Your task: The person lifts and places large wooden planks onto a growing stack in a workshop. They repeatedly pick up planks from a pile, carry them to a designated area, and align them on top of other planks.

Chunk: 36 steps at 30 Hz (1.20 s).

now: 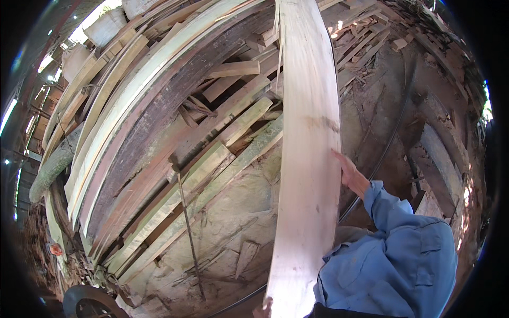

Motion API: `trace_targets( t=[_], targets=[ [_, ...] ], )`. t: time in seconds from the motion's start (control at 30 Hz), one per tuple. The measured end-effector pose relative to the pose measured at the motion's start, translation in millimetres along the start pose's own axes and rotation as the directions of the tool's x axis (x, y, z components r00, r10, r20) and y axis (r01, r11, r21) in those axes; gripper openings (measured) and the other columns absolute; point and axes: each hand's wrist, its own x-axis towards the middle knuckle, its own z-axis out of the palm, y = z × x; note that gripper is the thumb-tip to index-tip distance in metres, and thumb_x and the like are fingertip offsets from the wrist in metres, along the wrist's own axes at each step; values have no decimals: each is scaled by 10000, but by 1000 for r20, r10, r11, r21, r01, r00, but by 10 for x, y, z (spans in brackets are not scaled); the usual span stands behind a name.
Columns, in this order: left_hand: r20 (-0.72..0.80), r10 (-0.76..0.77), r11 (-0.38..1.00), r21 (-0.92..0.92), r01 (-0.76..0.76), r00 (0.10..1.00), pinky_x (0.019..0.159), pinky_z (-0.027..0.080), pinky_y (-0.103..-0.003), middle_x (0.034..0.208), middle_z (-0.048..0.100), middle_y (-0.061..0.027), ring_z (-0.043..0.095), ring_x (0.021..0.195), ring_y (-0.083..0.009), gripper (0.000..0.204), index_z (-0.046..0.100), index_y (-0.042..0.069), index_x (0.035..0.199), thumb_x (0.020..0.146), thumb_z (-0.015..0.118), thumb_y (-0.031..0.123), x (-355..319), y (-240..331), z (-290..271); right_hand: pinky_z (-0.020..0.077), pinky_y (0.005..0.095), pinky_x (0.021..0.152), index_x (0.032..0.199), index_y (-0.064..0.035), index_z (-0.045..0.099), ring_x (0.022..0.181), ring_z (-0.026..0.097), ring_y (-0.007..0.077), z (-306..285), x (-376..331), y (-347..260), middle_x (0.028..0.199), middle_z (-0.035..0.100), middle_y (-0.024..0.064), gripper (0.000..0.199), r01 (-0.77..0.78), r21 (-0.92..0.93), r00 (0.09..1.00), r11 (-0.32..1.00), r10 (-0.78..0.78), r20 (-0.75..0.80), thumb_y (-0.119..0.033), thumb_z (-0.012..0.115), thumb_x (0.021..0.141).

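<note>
A long, wide, pale wooden plank (309,164) runs from the lower edge up past the top of the view, close to my body. My right hand (348,171), at the end of a blue sleeve, grips the plank's right edge about midway along it. The fingertips rest on the edge while part of the hand is hidden behind the wood. At the lower edge, my left hand (263,308) shows only in part, its fingers curled against the left edge of the same plank.
Stacked planks and beams (159,106) fill the left side. A thin rod (189,233) leans across the beams. On the right, a dark cable (392,138) crosses the dirt floor, with a curved slab (440,153) beyond it. A dark wheel (90,303) stands at lower left.
</note>
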Motion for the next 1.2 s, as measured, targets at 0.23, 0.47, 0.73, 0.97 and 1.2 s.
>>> trace_targets(
  t=[0.23, 0.47, 0.73, 0.97, 1.2],
  targets=[
    [-195, -142, 985, 66, 158, 971, 718, 493, -358, 901, 664, -132, 626, 807, -238, 376, 649, -10, 930, 765, 702, 324, 814, 881, -937, 444, 403, 927, 1253, -35, 474, 1104, 532, 259, 850, 704, -641, 1229, 538, 121, 564, 37, 27, 999, 999, -36, -19, -361, 646, 827],
    [-79, -158, 953, 248, 173, 984, 685, 485, -459, 750, 637, -226, 629, 768, -391, 587, 667, 5, 789, 774, 574, 585, 1738, 1696, -2097, 440, 431, 930, 1263, -46, 469, 1114, 527, 270, 1752, 1339, -1105, 1242, 533, 109, 541, 171, -43, 982, 984, -174, -80, -333, 641, 838],
    [44, 342, 715, 636, -290, 939, 538, 464, -378, 659, 629, -171, 604, 577, -300, 531, 702, 73, 755, 729, 626, 598, 3315, 1992, -3454, 397, 446, 981, 1285, -65, 457, 1172, 479, 285, 2715, 2315, -1384, 1287, 498, 117, 546, 194, 15, 974, 981, -191, -124, -332, 638, 844],
    [101, -95, 771, 637, 8, 990, 599, 483, -460, 574, 567, -157, 598, 598, -323, 604, 646, 98, 827, 784, 465, 673, 3990, 2964, -4716, 367, 449, 1012, 1300, -31, 432, 1185, 463, 309, 3519, 2849, -1705, 1319, 470, 121, 598, 200, 60, 966, 978, -186, -180, -382, 614, 850],
    [56, -10, 857, 515, -21, 998, 594, 471, -448, 636, 605, -146, 587, 581, -257, 724, 555, 36, 544, 742, 493, 730, 4808, 3757, -5984, 408, 449, 967, 1293, -70, 455, 1128, 512, 301, 4425, 3438, -2082, 1278, 507, 116, 497, 154, 87, 978, 984, -139, -153, -328, 575, 885]
  ],
)
